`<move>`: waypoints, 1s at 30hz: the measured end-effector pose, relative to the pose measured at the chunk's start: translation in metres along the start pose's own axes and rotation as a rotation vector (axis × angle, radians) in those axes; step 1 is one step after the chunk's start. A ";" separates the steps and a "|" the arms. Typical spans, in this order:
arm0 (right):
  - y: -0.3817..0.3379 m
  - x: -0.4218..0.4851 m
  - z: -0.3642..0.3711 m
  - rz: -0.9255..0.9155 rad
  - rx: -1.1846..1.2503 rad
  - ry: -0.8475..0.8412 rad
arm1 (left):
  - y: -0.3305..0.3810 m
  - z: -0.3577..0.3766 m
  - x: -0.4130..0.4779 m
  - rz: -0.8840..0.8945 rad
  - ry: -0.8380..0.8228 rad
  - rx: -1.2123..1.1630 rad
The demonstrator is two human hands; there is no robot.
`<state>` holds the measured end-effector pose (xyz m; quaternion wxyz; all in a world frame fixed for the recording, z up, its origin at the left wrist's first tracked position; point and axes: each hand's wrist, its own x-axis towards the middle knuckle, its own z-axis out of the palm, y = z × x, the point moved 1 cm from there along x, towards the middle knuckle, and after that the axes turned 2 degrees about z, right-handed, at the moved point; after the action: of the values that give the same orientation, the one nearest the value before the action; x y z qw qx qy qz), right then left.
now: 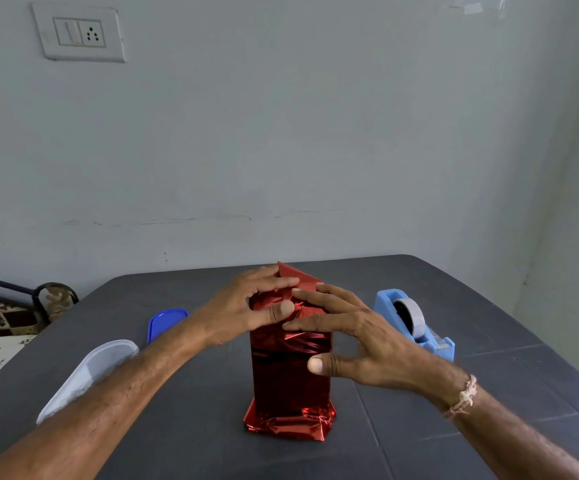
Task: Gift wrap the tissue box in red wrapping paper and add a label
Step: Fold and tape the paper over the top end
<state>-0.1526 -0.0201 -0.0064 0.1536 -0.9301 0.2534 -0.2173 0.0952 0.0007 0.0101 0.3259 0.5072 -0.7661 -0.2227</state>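
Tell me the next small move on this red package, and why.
Probably fold the upright triangular flap down over the top. It stands at the far edge while the left hand pinches the gathered red wrapping paper and the right hand presses flat beside it; the tape dispenser sits untouched nearby.

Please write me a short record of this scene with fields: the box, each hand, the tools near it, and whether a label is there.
box: upright on table, wrapped in red paper
top end: paper crumpled, one corner stands up
left hand: pinches top fold
right hand: straight fingers press top paper
tape dispenser: right of box, untouched
label: none visible
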 end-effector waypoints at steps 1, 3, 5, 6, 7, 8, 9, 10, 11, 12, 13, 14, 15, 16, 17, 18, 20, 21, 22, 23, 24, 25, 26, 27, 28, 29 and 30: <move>0.000 0.000 0.000 -0.005 -0.002 0.001 | -0.005 -0.001 0.000 -0.020 -0.032 0.002; 0.000 -0.001 0.000 -0.006 -0.003 0.001 | -0.009 -0.001 0.003 -0.041 -0.089 0.032; 0.000 -0.001 -0.001 -0.002 0.000 0.002 | -0.007 -0.001 0.005 -0.048 -0.112 0.051; 0.000 -0.001 -0.001 -0.002 -0.001 0.003 | -0.006 -0.001 0.005 -0.047 -0.115 0.049; 0.000 -0.001 -0.001 -0.003 -0.002 0.003 | -0.005 -0.001 0.005 -0.048 -0.120 0.044; 0.000 -0.001 -0.001 -0.005 -0.004 0.002 | -0.004 -0.001 0.005 -0.051 -0.126 0.043; 0.000 -0.002 -0.001 -0.009 -0.008 0.000 | -0.004 -0.001 0.005 -0.058 -0.133 0.044; -0.001 -0.002 -0.001 -0.015 -0.011 0.000 | -0.005 -0.002 0.005 -0.068 -0.141 0.042; -0.001 -0.002 -0.001 -0.022 -0.016 0.002 | -0.005 -0.002 0.005 -0.077 -0.149 0.031; -0.001 -0.002 -0.001 -0.028 -0.022 0.005 | -0.005 -0.002 0.005 -0.086 -0.156 0.015; -0.001 -0.003 -0.001 -0.035 -0.028 0.009 | -0.005 -0.002 0.005 -0.092 -0.162 0.000; -0.001 -0.004 -0.001 -0.043 -0.036 0.011 | -0.005 -0.002 0.005 -0.094 -0.164 -0.010; -0.001 -0.005 -0.001 -0.052 -0.049 0.010 | -0.004 -0.001 0.005 -0.094 -0.160 -0.019; 0.000 -0.006 0.000 -0.062 -0.067 0.007 | -0.002 -0.001 0.005 -0.094 -0.148 -0.027; 0.000 -0.006 0.001 -0.073 -0.088 0.005 | -0.002 0.000 0.005 -0.097 -0.129 -0.032; 0.001 -0.007 0.002 -0.080 -0.110 0.004 | -0.001 0.002 0.005 -0.100 -0.105 -0.031; 0.002 -0.007 0.004 -0.090 -0.145 0.002 | -0.003 0.006 0.005 -0.102 -0.047 -0.026; 0.002 -0.008 0.005 -0.092 -0.156 0.003 | -0.004 0.008 0.005 -0.103 -0.020 -0.031; 0.002 -0.008 0.006 -0.093 -0.161 0.005 | -0.005 0.010 0.005 -0.099 0.002 -0.039; 0.002 -0.009 0.007 -0.097 -0.157 0.009 | -0.006 0.012 0.004 -0.092 0.020 -0.048; 0.001 -0.010 0.007 -0.104 -0.141 0.015 | -0.006 0.013 0.004 -0.083 0.036 -0.052; 0.000 -0.011 0.008 -0.111 -0.110 0.025 | -0.006 0.015 0.003 -0.076 0.049 -0.056; 0.000 -0.011 0.009 -0.117 -0.066 0.038 | -0.006 0.016 0.002 -0.072 0.060 -0.057; -0.001 -0.012 0.009 -0.120 -0.013 0.055 | -0.007 0.017 0.001 -0.069 0.067 -0.056; -0.002 -0.012 0.009 -0.116 0.043 0.073 | -0.007 0.017 0.001 -0.067 0.073 -0.059; -0.004 -0.013 0.010 -0.106 0.097 0.087 | -0.009 0.018 0.000 -0.065 0.080 -0.064; -0.005 -0.013 0.010 -0.094 0.141 0.097 | -0.010 0.018 0.000 -0.061 0.087 -0.068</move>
<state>-0.1559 -0.0075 -0.0173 0.1957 -0.9161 0.2008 -0.2865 0.0882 -0.0026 -0.0094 0.3689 0.5282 -0.7274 -0.2361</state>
